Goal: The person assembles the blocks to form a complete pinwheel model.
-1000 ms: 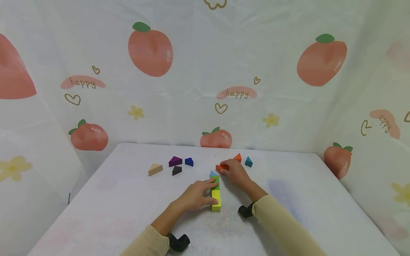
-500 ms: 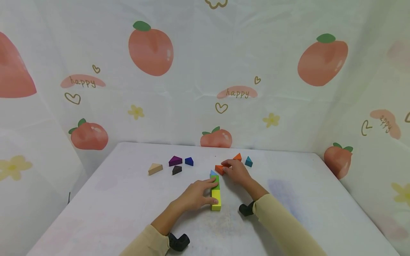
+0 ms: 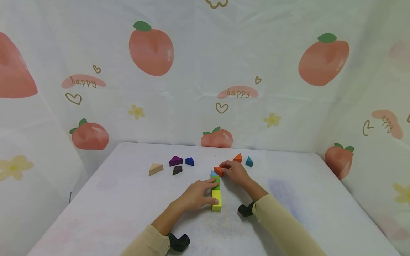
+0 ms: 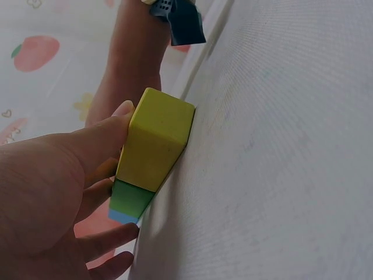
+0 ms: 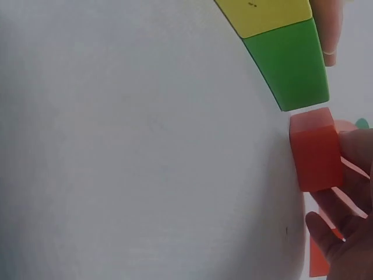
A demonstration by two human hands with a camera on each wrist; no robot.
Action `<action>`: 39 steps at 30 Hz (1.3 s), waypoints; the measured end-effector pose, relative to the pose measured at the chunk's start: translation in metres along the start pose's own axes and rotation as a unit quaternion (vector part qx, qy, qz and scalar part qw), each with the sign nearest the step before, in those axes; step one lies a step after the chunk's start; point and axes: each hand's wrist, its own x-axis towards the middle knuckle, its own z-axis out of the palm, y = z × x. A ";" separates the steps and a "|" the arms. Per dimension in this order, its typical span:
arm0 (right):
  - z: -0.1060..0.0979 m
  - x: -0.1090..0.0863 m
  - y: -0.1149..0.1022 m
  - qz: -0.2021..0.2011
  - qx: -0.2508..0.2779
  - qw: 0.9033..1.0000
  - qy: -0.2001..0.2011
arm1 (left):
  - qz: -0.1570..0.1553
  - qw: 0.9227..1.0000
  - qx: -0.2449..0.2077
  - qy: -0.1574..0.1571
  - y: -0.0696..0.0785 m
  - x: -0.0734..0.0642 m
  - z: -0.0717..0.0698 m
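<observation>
The left hand (image 3: 194, 195) spreads its fingers against the yellow block (image 3: 216, 196) and over part of the green block (image 3: 217, 183), beyond which only a sliver of a light-blue block (image 3: 213, 173) shows. Just right of that sliver, the right hand (image 3: 237, 173), cut off in its wrist view, pinches the orange-red block (image 3: 218, 171), partly covering it.
</observation>
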 end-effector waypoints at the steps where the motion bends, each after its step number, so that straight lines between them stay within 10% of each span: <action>1: 0.000 0.000 0.000 0.002 0.003 1.000 -0.001 | 0.001 1.000 0.000 0.000 0.000 0.000 0.000; 39: 0.004 -0.001 0.002 -0.005 0.041 0.999 -0.021 | 0.015 1.000 0.011 0.003 0.002 -0.001 -0.002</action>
